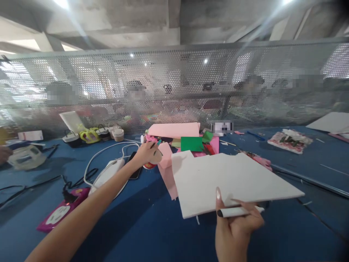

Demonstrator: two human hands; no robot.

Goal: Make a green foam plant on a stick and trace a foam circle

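Observation:
My right hand grips the near edge of a large white foam-like board, thumb on top. A white marker with a black end lies across the fingers of the same hand. The board is raised and tilted over the blue table. My left hand reaches out to a round pale thing with a red and white lower part. Its fingers are bent about that thing, whose kind I cannot make out. Pink paper lies between the left hand and the board, and a dark phone lies beneath the forearm.
A white power strip with looping cables and a purple packet-like item lie left. Green card and pink sheets are piled behind the board. A perforated metal screen bounds the far side. Another person's hand shows far left.

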